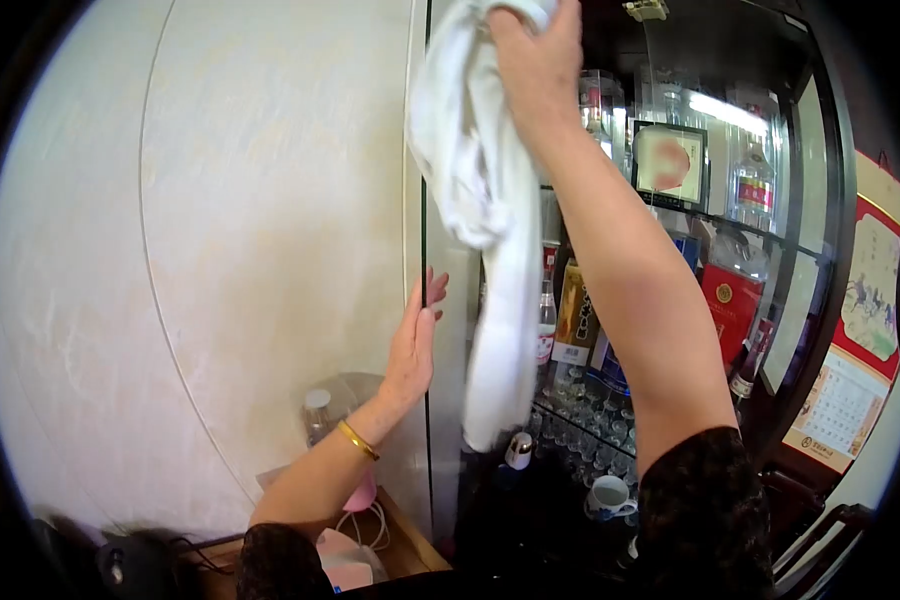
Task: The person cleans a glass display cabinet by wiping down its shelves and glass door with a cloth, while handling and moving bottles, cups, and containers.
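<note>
A long white cloth (pixel 500 290) hangs down in loose folds from my right hand (pixel 542 75), raised at the top of the view. The fingers of that hand are closed on the cloth's upper part, against the glass door. My left hand (pixel 410 345), with a gold bangle (pixel 358 440) on the wrist, lies at the edge of the glass door (pixel 427 400). Its fingers are stretched out and touch the edge; part of them shows past it.
Behind my right arm, the cabinet holds bottles, a framed item (pixel 670 165), a red box (pixel 727 300) and several small glasses. A white mug (pixel 608 497) stands lower down. A calendar (pixel 838 400) hangs at right. A pale wall panel (pixel 260 200) fills the left.
</note>
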The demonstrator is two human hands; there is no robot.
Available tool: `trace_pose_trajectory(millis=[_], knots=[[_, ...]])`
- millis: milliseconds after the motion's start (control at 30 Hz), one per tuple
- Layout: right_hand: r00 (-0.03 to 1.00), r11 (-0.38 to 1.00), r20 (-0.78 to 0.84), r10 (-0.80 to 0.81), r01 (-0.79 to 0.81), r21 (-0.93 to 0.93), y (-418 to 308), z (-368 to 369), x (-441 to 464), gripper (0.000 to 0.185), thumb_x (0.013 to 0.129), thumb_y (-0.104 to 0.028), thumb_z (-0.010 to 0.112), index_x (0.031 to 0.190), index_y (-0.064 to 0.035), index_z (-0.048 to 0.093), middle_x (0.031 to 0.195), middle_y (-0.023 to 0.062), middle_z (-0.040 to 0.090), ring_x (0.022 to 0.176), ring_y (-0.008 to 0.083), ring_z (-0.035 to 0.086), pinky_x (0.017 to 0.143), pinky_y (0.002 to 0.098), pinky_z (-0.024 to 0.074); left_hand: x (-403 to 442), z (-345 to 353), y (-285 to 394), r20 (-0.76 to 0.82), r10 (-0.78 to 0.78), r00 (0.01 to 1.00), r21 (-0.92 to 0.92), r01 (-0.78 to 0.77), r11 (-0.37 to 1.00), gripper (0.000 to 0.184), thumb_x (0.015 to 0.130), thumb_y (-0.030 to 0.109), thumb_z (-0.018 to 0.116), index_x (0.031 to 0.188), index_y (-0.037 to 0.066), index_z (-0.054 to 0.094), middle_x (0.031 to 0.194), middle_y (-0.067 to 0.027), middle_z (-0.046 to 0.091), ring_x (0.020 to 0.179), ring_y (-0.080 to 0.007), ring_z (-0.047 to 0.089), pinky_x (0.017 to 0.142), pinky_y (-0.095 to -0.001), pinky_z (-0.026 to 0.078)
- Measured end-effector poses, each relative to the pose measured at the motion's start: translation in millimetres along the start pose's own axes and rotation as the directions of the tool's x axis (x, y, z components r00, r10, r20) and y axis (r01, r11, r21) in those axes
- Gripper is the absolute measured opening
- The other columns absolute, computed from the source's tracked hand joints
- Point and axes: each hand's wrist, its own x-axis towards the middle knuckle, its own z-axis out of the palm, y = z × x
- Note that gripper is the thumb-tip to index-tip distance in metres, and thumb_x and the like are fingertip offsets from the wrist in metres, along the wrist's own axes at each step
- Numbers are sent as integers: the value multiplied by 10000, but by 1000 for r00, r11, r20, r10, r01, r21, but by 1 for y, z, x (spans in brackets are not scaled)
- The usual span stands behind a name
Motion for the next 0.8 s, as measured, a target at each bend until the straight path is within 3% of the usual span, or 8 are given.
trace_pose_trajectory(millis=[133, 200, 367, 633, 667, 700, 767, 800], knots=[[991, 973, 135, -8, -23, 231, 87, 53, 34, 711, 859, -268, 511, 1375, 33, 124, 1394, 254, 189, 1273, 332, 262, 1055, 371, 231, -4, -5, -27, -29, 3, 1000, -54, -4, 999, 474, 961, 194, 260, 1365, -43, 186, 1399, -169, 275, 1308, -256, 241, 1062, -318, 183], [955, 933, 190, -227, 269, -239, 132, 71, 38, 673, 877, -324, 460, 1376, 9, 157, 1413, 260, 150, 1306, 365, 191, 1077, 373, 170, -1, 0, -19, -31, -11, 999, -83, 8, 997, 474, 964, 203, 258, 1372, -23, 179, 1391, -168, 287, 1281, -254, 279, 1043, -333, 226], [892, 874, 159, -422, 447, -189, 147, 82, 91, 561, 873, -259, 385, 1350, 4, 252, 1384, 266, 233, 1302, 387, 188, 1081, 373, 156, -2, 6, -13, -94, -44, 995, -102, 35, 994, 472, 971, 234, 244, 1395, 47, 153, 1359, -165, 330, 1167, -235, 406, 959, -368, 370], [972, 980, 178, -154, 174, -102, 163, 76, 150, 485, 886, -362, 362, 1294, -104, 402, 1270, 207, 439, 1189, 338, 396, 985, 371, 310, -5, 4, -9, -107, -62, 992, -119, 49, 992, 500, 968, 279, 263, 1396, 54, 135, 1359, -170, 329, 1165, -235, 408, 968, -385, 362], [780, 944, 564, -270, 100, 315, 180, 83, 158, 483, 887, -373, 364, 1293, -115, 406, 1263, 205, 446, 1185, 334, 401, 978, 369, 317, -5, 5, -9, -89, -64, 994, -115, 53, 992, 529, 963, 316, 279, 1398, 61, 119, 1366, -175, 316, 1166, -241, 403, 968, -404, 354], [436, 779, 749, -499, -155, 608, 195, 93, 164, 481, 889, -384, 365, 1292, -126, 410, 1255, 204, 453, 1181, 329, 407, 970, 367, 323, -6, 7, -9, -106, -61, 992, -106, 50, 993, 529, 963, 316, 279, 1398, 61, 119, 1366, -175, 316, 1166, -241, 403, 968, -404, 354], [-188, 343, 336, -923, -797, 497, 230, 110, 185, 476, 892, -406, 367, 1289, -149, 417, 1239, 200, 466, 1173, 320, 417, 954, 363, 336, -6, 10, -7, -93, -36, 995, -147, 22, 989, 471, 972, 224, 258, 1391, 37, 151, 1360, -167, 329, 1167, -228, 411, 975, -368, 365], [-226, 251, 112, -968, -905, 344, 230, 106, 181, 475, 892, -412, 368, 1288, -155, 419, 1235, 199, 469, 1171, 318, 420, 951, 362, 340, -4, 10, -6, -98, -31, 995, -135, 18, 991, 471, 972, 224, 258, 1391, 37, 151, 1360, -167, 329, 1167, -228, 411, 975, -368, 365]])
